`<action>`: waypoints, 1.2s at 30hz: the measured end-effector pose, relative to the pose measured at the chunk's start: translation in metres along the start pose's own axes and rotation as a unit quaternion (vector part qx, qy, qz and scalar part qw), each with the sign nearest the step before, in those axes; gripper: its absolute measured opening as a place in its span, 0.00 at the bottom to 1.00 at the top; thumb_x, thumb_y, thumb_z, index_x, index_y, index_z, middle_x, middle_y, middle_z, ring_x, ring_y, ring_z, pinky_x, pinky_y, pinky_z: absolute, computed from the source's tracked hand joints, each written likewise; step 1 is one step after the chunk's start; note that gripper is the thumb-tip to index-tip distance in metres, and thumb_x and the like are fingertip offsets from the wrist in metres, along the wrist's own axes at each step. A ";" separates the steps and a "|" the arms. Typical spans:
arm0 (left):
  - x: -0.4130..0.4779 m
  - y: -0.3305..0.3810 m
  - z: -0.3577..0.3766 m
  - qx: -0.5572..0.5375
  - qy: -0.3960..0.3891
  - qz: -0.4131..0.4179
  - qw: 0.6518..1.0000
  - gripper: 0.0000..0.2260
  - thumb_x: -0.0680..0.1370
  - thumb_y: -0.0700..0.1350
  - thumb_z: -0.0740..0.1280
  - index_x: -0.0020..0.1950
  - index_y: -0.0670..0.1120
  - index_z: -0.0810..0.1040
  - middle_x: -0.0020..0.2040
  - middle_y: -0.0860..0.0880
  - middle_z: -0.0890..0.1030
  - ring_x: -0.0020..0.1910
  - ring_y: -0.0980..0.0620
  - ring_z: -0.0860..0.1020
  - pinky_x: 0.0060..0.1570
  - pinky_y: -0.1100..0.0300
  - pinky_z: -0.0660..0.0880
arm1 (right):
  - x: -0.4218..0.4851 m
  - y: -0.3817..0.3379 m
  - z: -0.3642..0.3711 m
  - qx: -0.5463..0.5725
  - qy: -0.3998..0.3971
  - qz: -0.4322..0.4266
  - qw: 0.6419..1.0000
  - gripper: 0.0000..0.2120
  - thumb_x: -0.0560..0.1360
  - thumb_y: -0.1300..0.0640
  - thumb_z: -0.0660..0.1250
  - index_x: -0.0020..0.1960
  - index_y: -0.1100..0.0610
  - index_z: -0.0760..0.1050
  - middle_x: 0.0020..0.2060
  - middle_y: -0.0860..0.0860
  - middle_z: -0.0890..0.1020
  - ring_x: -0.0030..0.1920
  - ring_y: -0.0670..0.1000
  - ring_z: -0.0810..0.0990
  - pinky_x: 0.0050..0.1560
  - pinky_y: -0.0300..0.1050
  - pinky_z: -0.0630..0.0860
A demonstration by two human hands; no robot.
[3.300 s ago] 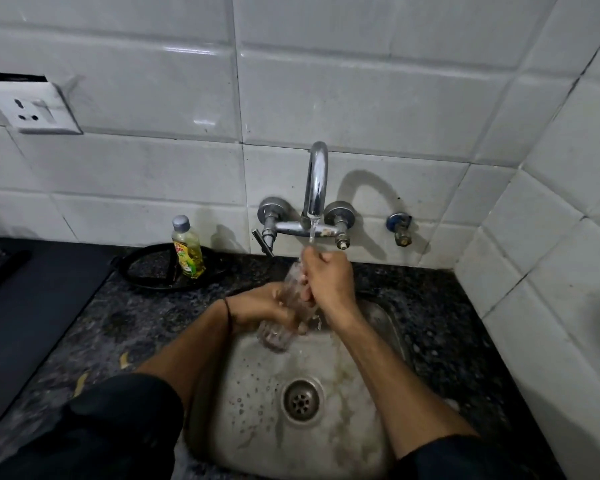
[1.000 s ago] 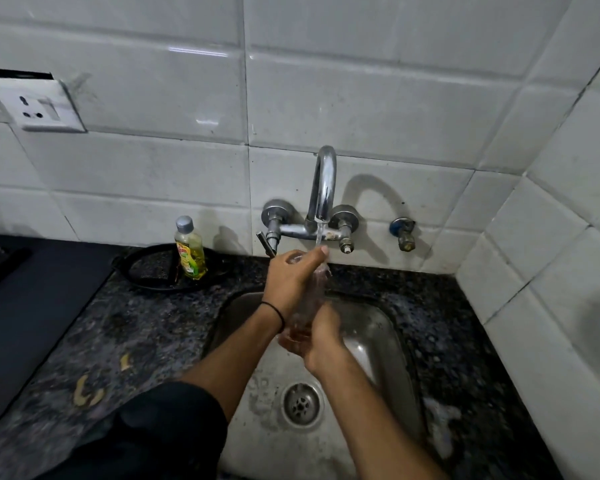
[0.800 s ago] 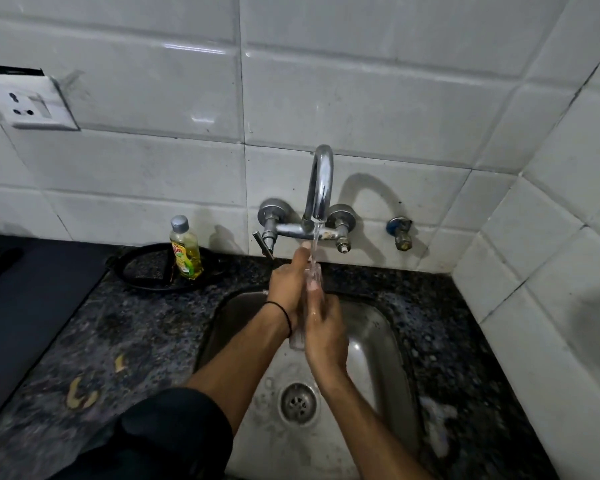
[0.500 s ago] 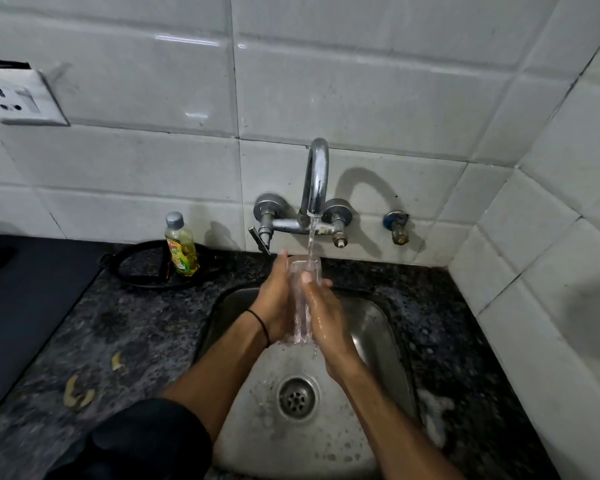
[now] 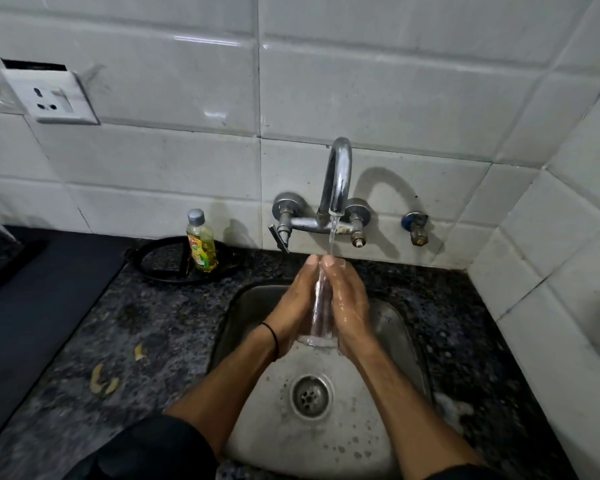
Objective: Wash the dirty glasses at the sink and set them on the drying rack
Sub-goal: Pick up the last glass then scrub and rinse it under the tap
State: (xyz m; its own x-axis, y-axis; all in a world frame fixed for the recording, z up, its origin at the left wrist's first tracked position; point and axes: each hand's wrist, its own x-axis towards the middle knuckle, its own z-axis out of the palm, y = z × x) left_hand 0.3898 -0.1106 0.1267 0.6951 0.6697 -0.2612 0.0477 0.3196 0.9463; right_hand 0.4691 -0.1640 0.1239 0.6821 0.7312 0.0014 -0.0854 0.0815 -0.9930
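Both grips are meeting over the far half of the sink [image 5: 243, 299], w/ the glass [image 5: 321, 317] sandwiched btwn the palms. The left grip [image 5: 293, 306] is pressing flat on the glass's left side, fingers straight and pointing away toward the wall, not curling round it. The right grip [image 5: 349, 303] is mirroring that on the right side, also flat-palmed w/ straight fingers, its skin shining wet. Fingertips of both are nearly touching at the top. The glass is standing about upright, rim up by the fingertips, base showing below the heels of the palms.

Water [image 5: 332, 237] is running from the tap [image 5: 338, 178] and landing right at the fingertips and the glass's rim. Both forearms are reaching in from the near edge and converging; a thin black band [image 5: 272, 337] is sitting on the left wrist, and a dark sleeve [image 5: 146, 452] is covering the upper arm.

The drain [image 5: 310, 395] is lying nearer than the grips, approx. mid-basin. On the speckled counter [image 5: 118, 341], left of the tap, a yellow liquid bottle [image 5: 201, 242] is standing by the wall on a black ring stand [image 5: 160, 268]. A few yellowish scraps [image 5: 101, 381] are lying on the counter's near left. A wall socket [image 5: 49, 97] is showing far left on the tiles, a small valve [image 5: 415, 230] right of the tap.
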 end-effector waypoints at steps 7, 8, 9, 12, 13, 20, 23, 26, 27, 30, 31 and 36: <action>0.004 -0.015 0.008 0.197 0.128 0.025 0.972 0.37 0.75 0.74 0.46 0.63 0.52 0.79 0.60 0.45 0.83 0.60 0.47 0.80 0.64 0.44 0.74 | 0.021 -0.002 0.002 -0.008 0.030 0.069 0.997 0.07 0.78 0.55 0.70 0.44 0.57 0.78 0.36 0.53 0.82 0.40 0.54 0.81 0.42 0.48 0.79; 0.004 -0.015 0.005 0.158 0.092 0.026 0.983 0.33 0.75 0.74 0.51 0.64 0.52 0.78 0.60 0.46 0.83 0.59 0.48 0.81 0.64 0.44 0.75 | 0.024 -0.004 0.001 0.030 0.036 0.087 0.995 0.07 0.78 0.57 0.70 0.41 0.57 0.78 0.34 0.53 0.81 0.39 0.55 0.80 0.42 0.48 0.78; 0.005 -0.013 0.000 0.094 0.036 0.013 0.995 0.31 0.75 0.73 0.57 0.64 0.51 0.77 0.59 0.46 0.83 0.57 0.48 0.82 0.61 0.44 0.77 | 0.026 -0.006 -0.001 0.074 0.039 0.102 0.991 0.07 0.77 0.58 0.69 0.41 0.58 0.78 0.33 0.54 0.81 0.38 0.56 0.79 0.42 0.50 0.78; 0.001 -0.009 -0.016 -0.028 -0.124 -0.056 0.990 0.26 0.75 0.61 0.70 0.64 0.46 0.77 0.54 0.42 0.84 0.50 0.43 0.84 0.49 0.45 0.81 | 0.027 -0.008 -0.003 0.124 0.047 0.093 0.987 0.06 0.78 0.59 0.68 0.44 0.60 0.79 0.38 0.58 0.82 0.39 0.58 0.81 0.45 0.55 0.80; 0.000 -0.009 -0.018 -0.030 -0.148 -0.063 0.987 0.25 0.75 0.59 0.71 0.63 0.43 0.77 0.50 0.41 0.84 0.46 0.42 0.84 0.45 0.46 0.80 | 0.028 -0.007 -0.002 0.094 0.052 0.071 0.992 0.06 0.79 0.59 0.68 0.44 0.60 0.78 0.39 0.58 0.83 0.41 0.57 0.81 0.46 0.56 0.81; 0.002 -0.017 -0.012 0.374 0.050 0.072 0.923 0.28 0.70 0.67 0.68 0.61 0.50 0.71 0.50 0.51 0.83 0.45 0.55 0.82 0.41 0.61 0.77 | 0.034 -0.006 -0.006 -0.121 -0.009 0.112 0.986 0.08 0.71 0.58 0.77 0.43 0.56 0.77 0.36 0.54 0.82 0.38 0.52 0.81 0.45 0.51 0.82; 0.000 -0.022 -0.011 0.257 0.019 0.063 0.964 0.31 0.68 0.60 0.74 0.66 0.52 0.69 0.56 0.51 0.82 0.52 0.53 0.82 0.51 0.55 0.80 | 0.035 -0.009 -0.006 -0.097 -0.017 0.078 0.992 0.06 0.71 0.63 0.75 0.42 0.57 0.78 0.35 0.53 0.82 0.38 0.51 0.81 0.44 0.48 0.80; -0.008 -0.012 -0.022 -0.016 -0.143 -0.023 0.989 0.23 0.70 0.46 0.75 0.64 0.44 0.75 0.54 0.42 0.82 0.49 0.45 0.83 0.50 0.45 0.81 | 0.032 -0.017 -0.012 0.075 -0.114 0.100 0.986 0.04 0.74 0.65 0.72 0.47 0.60 0.80 0.40 0.55 0.83 0.41 0.52 0.83 0.45 0.48 0.82; -0.011 -0.009 -0.026 -0.055 -0.181 -0.042 0.981 0.20 0.71 0.45 0.74 0.60 0.41 0.77 0.50 0.39 0.82 0.45 0.42 0.82 0.45 0.46 0.81 | 0.031 -0.017 -0.012 0.126 -0.126 0.113 0.977 0.04 0.74 0.65 0.72 0.48 0.60 0.80 0.40 0.56 0.83 0.41 0.53 0.84 0.45 0.49 0.82; -0.010 -0.006 -0.023 0.088 -0.090 -0.013 0.992 0.18 0.70 0.48 0.75 0.55 0.40 0.78 0.46 0.40 0.84 0.41 0.44 0.83 0.46 0.43 0.82 | 0.030 -0.014 -0.002 0.074 -0.051 0.111 0.990 0.02 0.74 0.63 0.73 0.44 0.59 0.80 0.38 0.56 0.82 0.41 0.54 0.81 0.50 0.53 0.81; -0.008 -0.008 -0.020 0.206 -0.023 0.016 0.978 0.19 0.69 0.50 0.76 0.55 0.43 0.77 0.46 0.44 0.84 0.42 0.47 0.83 0.48 0.46 0.82 | 0.031 -0.011 0.003 0.005 -0.008 0.101 0.995 0.03 0.73 0.62 0.74 0.42 0.58 0.81 0.37 0.54 0.83 0.40 0.53 0.81 0.50 0.52 0.81; -0.008 -0.022 -0.018 0.305 0.033 0.061 0.950 0.31 0.62 0.56 0.77 0.62 0.52 0.71 0.53 0.51 0.82 0.49 0.51 0.83 0.48 0.51 0.82 | 0.031 -0.006 0.010 -0.135 0.057 0.056 0.988 0.04 0.70 0.63 0.75 0.38 0.56 0.82 0.34 0.51 0.84 0.36 0.48 0.80 0.46 0.48 0.81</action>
State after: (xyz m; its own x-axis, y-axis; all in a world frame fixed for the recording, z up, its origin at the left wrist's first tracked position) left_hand 0.3703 -0.1104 0.1039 0.6765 0.7239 -0.1354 0.3905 -0.1967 0.8993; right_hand 0.4837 -0.1348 0.1306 0.7582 0.6430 -0.1083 0.0213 -0.1904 -0.9815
